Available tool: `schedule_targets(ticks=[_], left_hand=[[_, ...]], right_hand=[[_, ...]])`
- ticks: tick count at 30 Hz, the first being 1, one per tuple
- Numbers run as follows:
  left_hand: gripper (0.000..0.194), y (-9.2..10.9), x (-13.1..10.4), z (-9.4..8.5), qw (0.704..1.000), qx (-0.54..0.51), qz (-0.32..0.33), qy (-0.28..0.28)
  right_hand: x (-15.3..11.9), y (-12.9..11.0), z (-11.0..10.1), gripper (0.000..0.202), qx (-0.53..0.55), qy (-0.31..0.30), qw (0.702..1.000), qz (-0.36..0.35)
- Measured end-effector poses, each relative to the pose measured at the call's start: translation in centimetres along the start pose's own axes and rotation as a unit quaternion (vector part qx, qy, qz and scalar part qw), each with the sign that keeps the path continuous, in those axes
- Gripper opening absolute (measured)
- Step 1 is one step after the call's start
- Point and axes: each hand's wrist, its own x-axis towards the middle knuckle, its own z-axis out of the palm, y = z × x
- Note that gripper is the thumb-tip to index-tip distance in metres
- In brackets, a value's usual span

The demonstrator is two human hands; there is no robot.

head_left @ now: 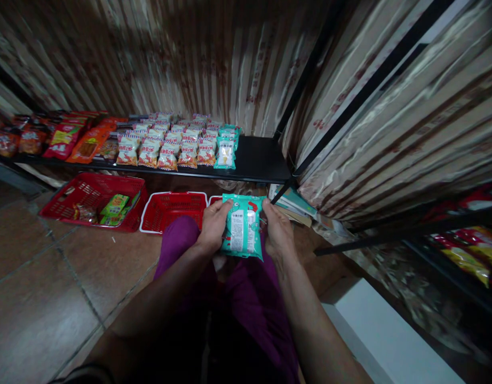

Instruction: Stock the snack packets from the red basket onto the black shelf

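A teal snack bag [243, 226] with printed labels is held up between both hands, above the knees. My left hand [214, 224] pinches its left edge, thumb on the front. At the bag's upper right edge, my right hand [276, 226] grips with thumb and fingers. On the black shelf [260, 157] beyond, similar teal bags [225, 152] stand at the right end of the packed rows. White and orange snack bags [168, 154] stand in several columns beside them.
Orange and red packets [65, 138] fill the shelf's left part. Below are a red basket [129, 186] with green packets [114, 205] and another red basket [174, 198]. A white box [394, 330] lies at lower right. Black frame bars and striped curtains stand around; yellow and red packets [466, 256] are at far right.
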Motion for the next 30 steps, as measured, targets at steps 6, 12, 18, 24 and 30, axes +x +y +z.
schedule_targets(ticks=[6, 12, 18, 24, 30], left_hand=[[0.032, -0.3, 0.9, -0.2, 0.999, 0.018, 0.007, 0.044], [0.033, -0.1, 0.8, -0.8, 0.999, 0.01, -0.03, -0.017], [0.041, 0.0, -0.5, -1.5, 0.99, 0.02, -0.095, -0.1], [0.039, -0.1, -1.8, -1.0, 0.987, 0.001, -0.071, -0.146], [0.034, -1.3, -1.5, -0.6, 0.994, 0.015, -0.067, -0.082]], right_hand=[[-0.4, 1.2, -0.9, 0.039, -0.039, -0.044, 0.998, 0.03], [0.2, 1.2, -0.4, 0.042, -0.013, 0.019, 0.999, 0.035], [1.5, 1.0, -0.7, 0.038, 0.012, 0.043, 0.999, 0.012], [2.3, 1.5, -1.2, 0.03, 0.015, 0.029, 0.999, 0.027], [2.9, 2.4, -1.4, 0.026, 0.014, 0.023, 0.999, 0.039]])
